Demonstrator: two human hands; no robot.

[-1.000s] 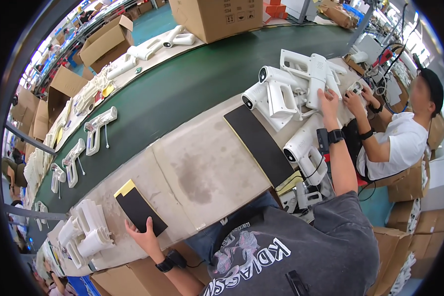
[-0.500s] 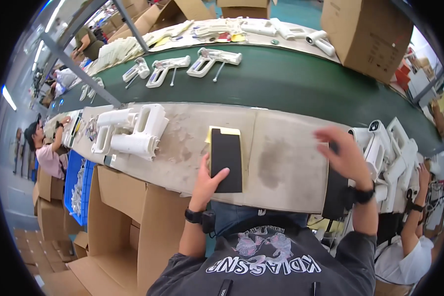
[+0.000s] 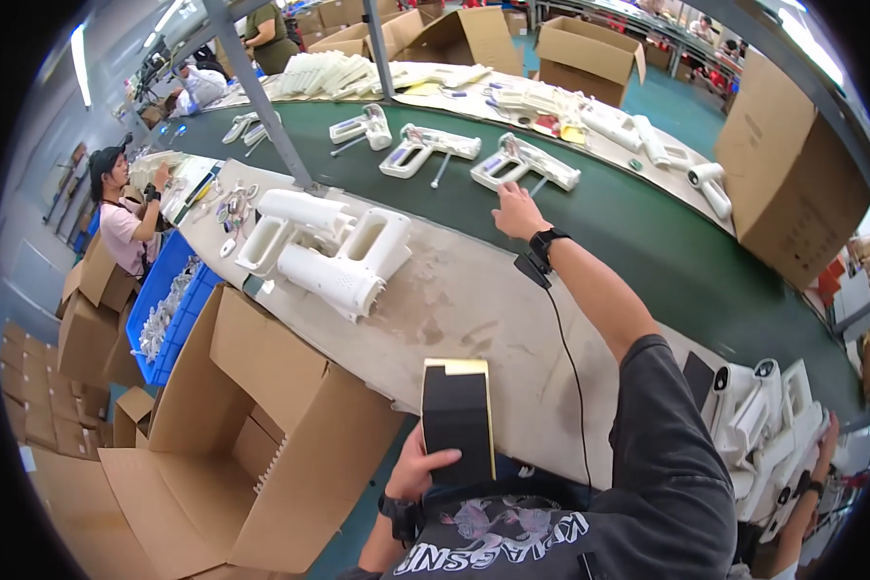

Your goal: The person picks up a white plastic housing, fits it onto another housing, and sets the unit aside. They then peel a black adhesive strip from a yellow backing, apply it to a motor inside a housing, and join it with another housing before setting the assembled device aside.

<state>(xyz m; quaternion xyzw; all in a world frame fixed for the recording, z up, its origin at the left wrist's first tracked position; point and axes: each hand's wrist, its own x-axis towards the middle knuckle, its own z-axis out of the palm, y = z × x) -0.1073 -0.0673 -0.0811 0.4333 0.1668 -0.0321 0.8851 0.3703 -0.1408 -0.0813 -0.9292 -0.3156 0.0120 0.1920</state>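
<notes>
A dark green conveyor belt (image 3: 638,232) curves beyond a pale, stained surface (image 3: 522,319). An open brown cardboard box (image 3: 309,454) stands nearer, at left. White plastic housings (image 3: 331,280) lie clustered on the surface. A white gun-shaped plastic housing (image 3: 549,170) lies on the belt; the right hand (image 3: 519,213) is at its handle, grip impossible to tell. The left hand (image 3: 414,469) pinches a flat black rectangular pad (image 3: 457,416), yellow-edged, at the surface's near edge.

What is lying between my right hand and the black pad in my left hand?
Between right hand and black pad, the head view shows only stained tabletop and, nearest the hand, some green belt.
</notes>
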